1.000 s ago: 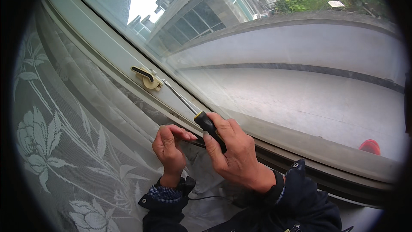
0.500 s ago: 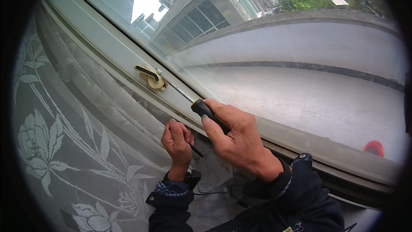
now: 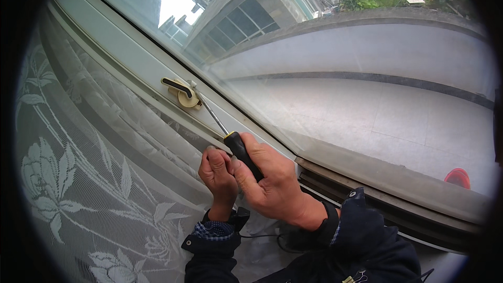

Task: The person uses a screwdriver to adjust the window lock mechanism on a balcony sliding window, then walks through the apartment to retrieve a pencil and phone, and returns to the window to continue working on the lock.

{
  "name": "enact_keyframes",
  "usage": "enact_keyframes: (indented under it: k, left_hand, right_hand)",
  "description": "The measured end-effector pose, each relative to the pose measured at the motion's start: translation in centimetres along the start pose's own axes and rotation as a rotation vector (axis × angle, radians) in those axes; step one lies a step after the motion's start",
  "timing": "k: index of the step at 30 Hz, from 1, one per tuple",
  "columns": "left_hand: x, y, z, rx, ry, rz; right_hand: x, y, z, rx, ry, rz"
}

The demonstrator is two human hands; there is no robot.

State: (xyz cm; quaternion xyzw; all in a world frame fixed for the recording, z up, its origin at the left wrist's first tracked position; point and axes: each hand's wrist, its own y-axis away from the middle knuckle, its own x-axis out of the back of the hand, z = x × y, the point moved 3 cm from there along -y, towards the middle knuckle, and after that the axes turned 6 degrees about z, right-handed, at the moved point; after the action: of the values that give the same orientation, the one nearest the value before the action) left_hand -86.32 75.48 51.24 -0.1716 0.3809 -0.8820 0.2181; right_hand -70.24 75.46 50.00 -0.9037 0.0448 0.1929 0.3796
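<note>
So on the far left a lacy curtain (image 3: 50,178) is hanging beside the pale window frame (image 3: 112,39), and the cream latch (image 3: 187,98) is sitting on that frame, its black lever slanting up to the left. Just below, the left hand (image 3: 216,174) is curling its fingers in, can't tell if anything's inside. The screwdriver (image 3: 242,153) is lying at a slant, tip right at the latch's right side, can't tell if it's catching a screw. The right hand (image 3: 275,182) is gripping the black handle. Further right, something red (image 3: 458,178) is showing through the glass (image 3: 367,115)
</note>
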Motion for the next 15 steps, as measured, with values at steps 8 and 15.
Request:
enact_keyframes:
  k: [8, 15]
  left_hand:
    - [0.6, 0.1, -0.4, 0.037, -0.021, 0.027]
    - [0.2, 0.0, 0.5, -0.005, -0.101, -0.008]
  right_hand:
    - [-1.9, 1.3, 0.9, 0.098, 0.168, 0.052]
    - [-2.3, 1.0, 1.9, 0.249, 0.318, 0.070]
